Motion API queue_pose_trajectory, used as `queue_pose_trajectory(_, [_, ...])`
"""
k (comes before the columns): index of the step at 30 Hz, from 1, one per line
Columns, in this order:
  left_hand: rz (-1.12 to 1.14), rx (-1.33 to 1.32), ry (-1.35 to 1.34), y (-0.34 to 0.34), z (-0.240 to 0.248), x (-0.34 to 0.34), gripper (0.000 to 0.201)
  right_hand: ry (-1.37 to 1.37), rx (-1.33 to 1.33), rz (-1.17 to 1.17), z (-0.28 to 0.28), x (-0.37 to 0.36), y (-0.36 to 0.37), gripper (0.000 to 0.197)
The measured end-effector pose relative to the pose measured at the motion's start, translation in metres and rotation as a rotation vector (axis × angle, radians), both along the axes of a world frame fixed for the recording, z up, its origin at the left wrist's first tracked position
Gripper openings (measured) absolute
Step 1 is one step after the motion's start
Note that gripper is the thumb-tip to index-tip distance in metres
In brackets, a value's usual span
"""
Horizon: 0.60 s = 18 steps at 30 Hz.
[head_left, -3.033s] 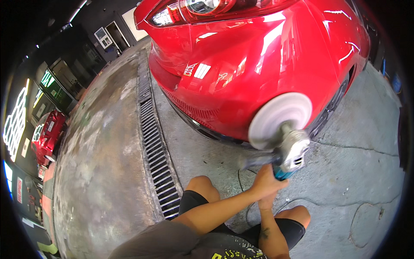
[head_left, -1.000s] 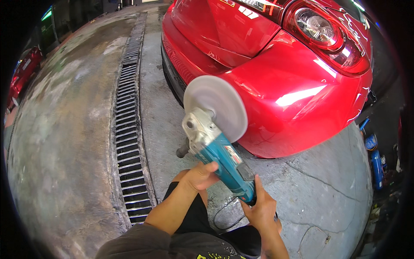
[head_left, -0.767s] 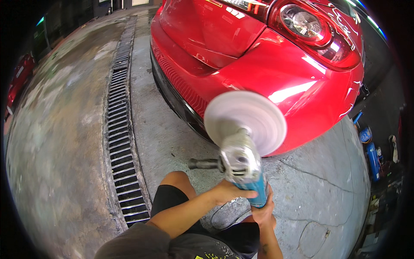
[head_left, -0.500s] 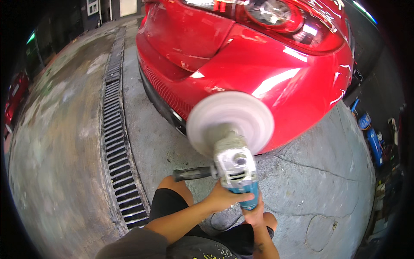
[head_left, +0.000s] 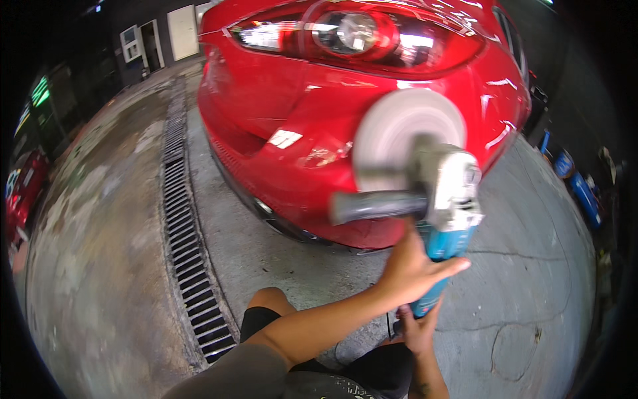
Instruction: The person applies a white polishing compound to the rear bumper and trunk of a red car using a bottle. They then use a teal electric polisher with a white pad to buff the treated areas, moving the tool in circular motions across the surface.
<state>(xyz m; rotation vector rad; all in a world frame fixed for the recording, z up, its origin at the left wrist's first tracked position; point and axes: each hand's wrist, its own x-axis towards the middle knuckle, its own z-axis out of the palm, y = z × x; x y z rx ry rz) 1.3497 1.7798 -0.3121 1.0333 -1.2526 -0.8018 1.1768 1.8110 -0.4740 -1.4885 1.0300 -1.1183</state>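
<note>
A blue and silver power polisher (head_left: 453, 189) is held up in both my hands, its round white pad (head_left: 392, 136) at the red car bumper (head_left: 319, 139). The pad is smeared by motion and seems to lie against the paint below the tail light (head_left: 352, 33). My left hand (head_left: 415, 269) wraps the blue body just behind the silver head, thumb across the top. Lower down, my right hand (head_left: 420, 327) grips the rear end of the same tool. The black side handle (head_left: 375, 206) sticks out to the left, with no hand on it.
A metal floor grate (head_left: 193, 272) runs lengthwise to the left of the car. Blue containers (head_left: 585, 198) stand by the right wall. At the far left is another red vehicle (head_left: 26, 186). A thin cord loop (head_left: 515, 352) lies on the grey floor at right.
The polisher has moved up and to the right across the bumper, with both hands still on it. Its pad now sits nearer the tail light, and my view has tilted upward.
</note>
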Motion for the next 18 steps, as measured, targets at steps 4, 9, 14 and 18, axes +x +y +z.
queue_pose_trajectory(4, [0.046,0.058,-0.025,-0.004,-0.002,-0.012,0.103,-0.147,0.053,0.049,0.018,0.009,0.004,0.088])
queue_pose_trajectory(9, [0.109,0.105,0.003,0.042,-0.047,0.016,0.086,0.284,-0.353,0.038,0.001,0.007,0.03,0.089])
queue_pose_trajectory(14, [0.049,0.127,0.416,0.104,-0.105,0.072,0.066,0.605,-0.345,0.208,0.031,0.023,0.057,0.109])
queue_pose_trajectory(18, [0.019,-0.052,0.78,0.101,-0.071,0.078,0.051,0.696,-0.534,0.235,0.081,0.033,0.051,0.106])
